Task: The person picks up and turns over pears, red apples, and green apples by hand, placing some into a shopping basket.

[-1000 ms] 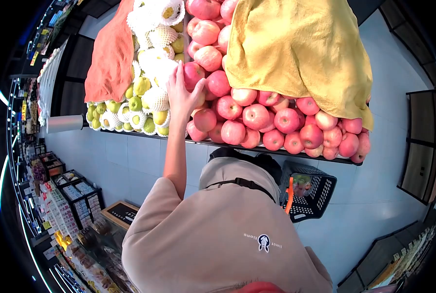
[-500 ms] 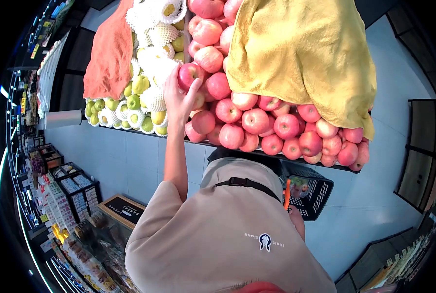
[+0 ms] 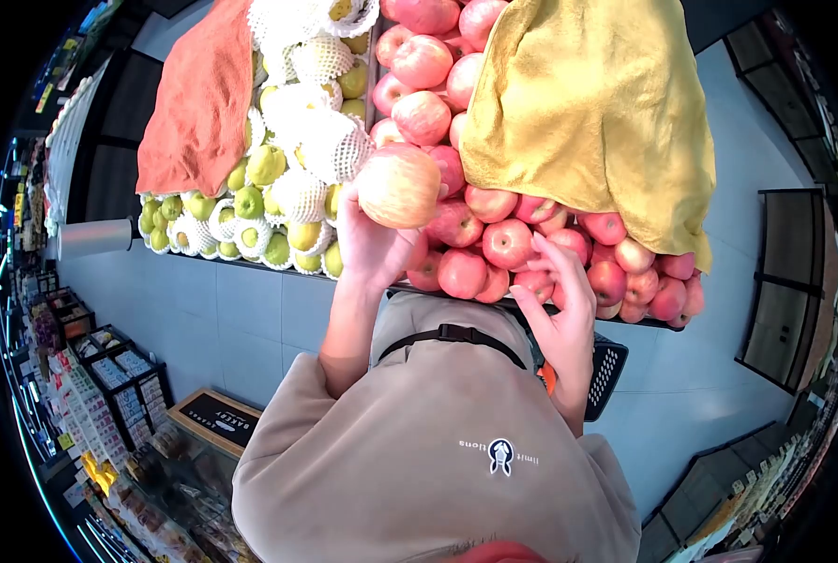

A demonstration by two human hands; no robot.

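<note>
The left hand [image 3: 377, 249] is raised with the palm up, and its fingers are closed around the underside of one apple [image 3: 399, 186]. This apple is pale, yellow-pink with red streaks. It is held clear above the front left part of the pile of red apples [image 3: 508, 242], just beside the divider between the two bins.

The right hand [image 3: 561, 305] is open with its fingers spread and slightly curled, and it holds nothing. Its fingertips are at the front row of the pile; whether they touch a fruit cannot be told. Below this hand, a black plastic basket [image 3: 609, 368] with an orange handle shows past the wrist.

A yellow cloth [image 3: 597, 113] covers the right and upper part of the apple pile. To the left of the apples lies a bin of yellow-green pears [image 3: 250, 200], many of them in white foam nets [image 3: 330, 150], with an orange cloth [image 3: 198, 103] over its far left side. A roll of plastic bags [image 3: 86, 236] sticks out at the left end of the stand.

The person wears a beige sweatshirt [image 3: 419, 441] with a black strap [image 3: 452, 333] across it. The floor [image 3: 241, 300] is pale tile.
</note>
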